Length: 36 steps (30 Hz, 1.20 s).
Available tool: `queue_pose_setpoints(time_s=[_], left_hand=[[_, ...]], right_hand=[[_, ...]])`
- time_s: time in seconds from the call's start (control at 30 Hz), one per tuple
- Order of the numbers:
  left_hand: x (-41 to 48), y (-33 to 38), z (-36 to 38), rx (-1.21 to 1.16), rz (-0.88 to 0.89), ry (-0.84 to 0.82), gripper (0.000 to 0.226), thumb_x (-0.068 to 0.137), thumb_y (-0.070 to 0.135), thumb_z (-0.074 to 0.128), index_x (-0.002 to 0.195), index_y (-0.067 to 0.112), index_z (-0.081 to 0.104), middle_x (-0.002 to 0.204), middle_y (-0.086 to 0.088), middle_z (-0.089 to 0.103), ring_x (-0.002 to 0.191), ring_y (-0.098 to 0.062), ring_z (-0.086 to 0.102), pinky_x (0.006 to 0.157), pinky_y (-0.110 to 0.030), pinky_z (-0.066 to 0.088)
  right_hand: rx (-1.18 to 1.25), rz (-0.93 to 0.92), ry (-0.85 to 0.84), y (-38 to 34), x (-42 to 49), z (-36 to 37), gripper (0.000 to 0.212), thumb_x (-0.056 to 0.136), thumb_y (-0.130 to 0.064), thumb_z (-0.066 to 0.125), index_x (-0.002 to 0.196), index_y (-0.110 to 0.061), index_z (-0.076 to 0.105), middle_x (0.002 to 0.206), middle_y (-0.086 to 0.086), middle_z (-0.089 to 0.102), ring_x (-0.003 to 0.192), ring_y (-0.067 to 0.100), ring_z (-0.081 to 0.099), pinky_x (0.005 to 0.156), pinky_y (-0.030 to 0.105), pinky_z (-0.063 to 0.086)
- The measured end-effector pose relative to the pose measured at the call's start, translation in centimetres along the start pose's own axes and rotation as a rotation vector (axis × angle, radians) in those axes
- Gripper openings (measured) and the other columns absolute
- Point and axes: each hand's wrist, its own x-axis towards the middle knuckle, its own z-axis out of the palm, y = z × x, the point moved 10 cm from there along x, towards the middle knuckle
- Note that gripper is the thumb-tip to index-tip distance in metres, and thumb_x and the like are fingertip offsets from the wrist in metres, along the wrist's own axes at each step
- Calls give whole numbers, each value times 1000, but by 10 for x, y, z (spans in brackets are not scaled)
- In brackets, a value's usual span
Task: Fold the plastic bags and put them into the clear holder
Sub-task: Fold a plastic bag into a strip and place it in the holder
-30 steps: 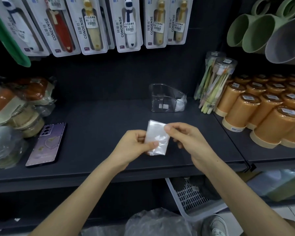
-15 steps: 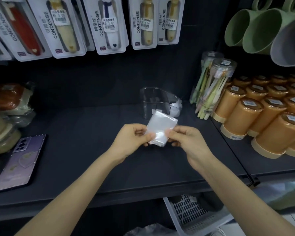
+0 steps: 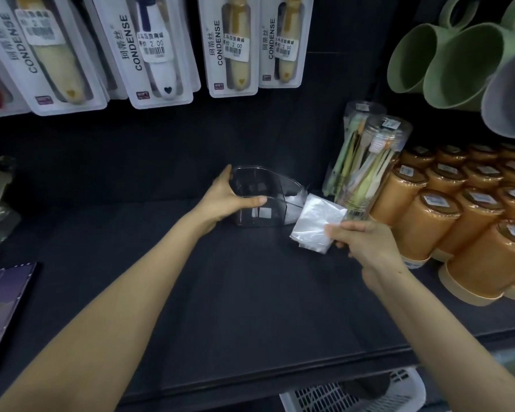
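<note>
The holder [image 3: 262, 197] is clear, so its walls are hard to trace against the dark shelf [image 3: 250, 307]; white plastic already lies in its right end. The left hand [image 3: 229, 197] grips its left end, fingers over the back rim, thumb across the front. The right hand [image 3: 366, 242] pinches a folded bag [image 3: 315, 223] between thumb and fingers, held just right of the holder's open end. Toothbrush tubes [image 3: 366, 168] and orange cups [image 3: 446, 221] crowd the right side. A phone [image 3: 0, 301] is cut off at left.

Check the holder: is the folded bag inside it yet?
Not yet. The right hand holds the folded bag beside the clear holder.
</note>
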Motion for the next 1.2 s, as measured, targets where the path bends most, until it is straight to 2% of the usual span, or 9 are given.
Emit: queue_pose_setpoints(time_s=[0.2, 0.5, 0.57, 0.6, 0.63, 0.67, 0.8, 0.97, 1.2], left_hand=[[-9, 2, -4, -57, 66, 18, 104, 66, 22, 86, 150, 19, 24, 140, 5, 43, 125, -12, 47, 103, -26, 42], [-42, -5, 1, -66, 75, -270, 109, 50, 21, 94, 141, 32, 36, 135, 17, 49, 121, -5, 52, 98, -25, 47], [-45, -5, 1, -70, 78, -273, 107, 47, 23, 95, 136, 37, 37, 134, 18, 50, 120, -5, 53, 98, -27, 48], [-46, -5, 1, -74, 85, -269, 106, 45, 23, 95, 133, 39, 38, 133, 18, 50, 120, -4, 54, 97, -28, 49], [-47, -5, 0, -80, 90, -263, 106, 44, 21, 96, 131, 39, 39, 133, 18, 51, 121, -5, 54, 97, -30, 50], [-49, -5, 0, -90, 98, -257, 105, 44, 20, 95, 131, 39, 39, 133, 17, 51, 122, -7, 53, 98, -32, 50], [-62, -7, 0, -137, 143, -237, 108, 42, 19, 97, 131, 39, 40, 134, 17, 51, 123, -4, 53, 96, -30, 51], [-79, -8, -2, -168, 195, -200, 106, 36, 30, 90, 129, 45, 42, 136, 19, 51, 123, 1, 51, 94, -23, 50], [-97, -9, -5, -151, 257, -145, 111, 37, 25, 97, 131, 44, 42, 137, 21, 50, 127, 0, 48, 99, -23, 47]], right_hand=[[40, 84, -1, 10, 4, -9, 26, 76, -12, 79, 99, -5, 68, 72, 3, 60, 59, 9, 48, 51, 16, 37], [-85, 211, -143, 19, 0, 22, 14, 74, -9, 79, 77, -8, 65, 72, 1, 59, 62, 9, 46, 51, 20, 33], [-164, 136, -96, 18, -3, 26, 15, 74, -6, 78, 80, 0, 66, 72, 10, 62, 69, 15, 57, 57, 23, 46], [-261, 48, -61, 14, -4, 26, 13, 73, -8, 76, 78, 1, 66, 71, 15, 62, 99, 29, 60, 61, 29, 47], [-405, -57, -25, 7, -4, 27, 11, 73, -11, 72, 75, -3, 64, 70, 13, 59, 72, 9, 37, 60, 31, 42], [-545, -154, 23, -1, -7, 27, 10, 73, -15, 69, 78, -8, 63, 74, 8, 59, 74, 24, 57, 60, 31, 38], [-669, -460, 152, -22, -26, 26, 51, 70, -10, 69, 116, -21, 51, 103, 2, 53, 95, 21, 51, 82, 35, 41], [-907, -834, 212, -38, -52, 32, 19, 67, -23, 73, 85, -22, 69, 98, 5, 55, 88, 28, 53, 76, 35, 32], [-1093, -730, 132, -31, -47, 41, 22, 73, -44, 69, 80, -25, 76, 102, 0, 61, 94, 28, 54, 81, 37, 27]])
